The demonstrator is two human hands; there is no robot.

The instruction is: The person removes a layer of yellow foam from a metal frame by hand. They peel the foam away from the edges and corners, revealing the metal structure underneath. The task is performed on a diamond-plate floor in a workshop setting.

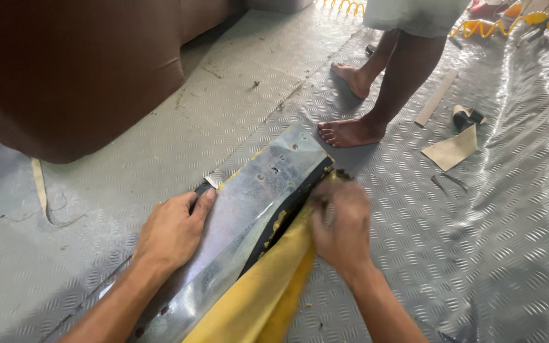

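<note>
Two bare hands work a long metal-faced panel (249,209) lying on the grey checker-plate floor (465,254). Our left hand (171,232) presses flat, fingers spread, on the panel's left edge. Our right hand (343,225), blurred, closes on the yellow foam (268,292) along the panel's right edge. Another person's bare feet (351,130) stand just beyond the panel's far end, near tan scraps (454,149).
</note>
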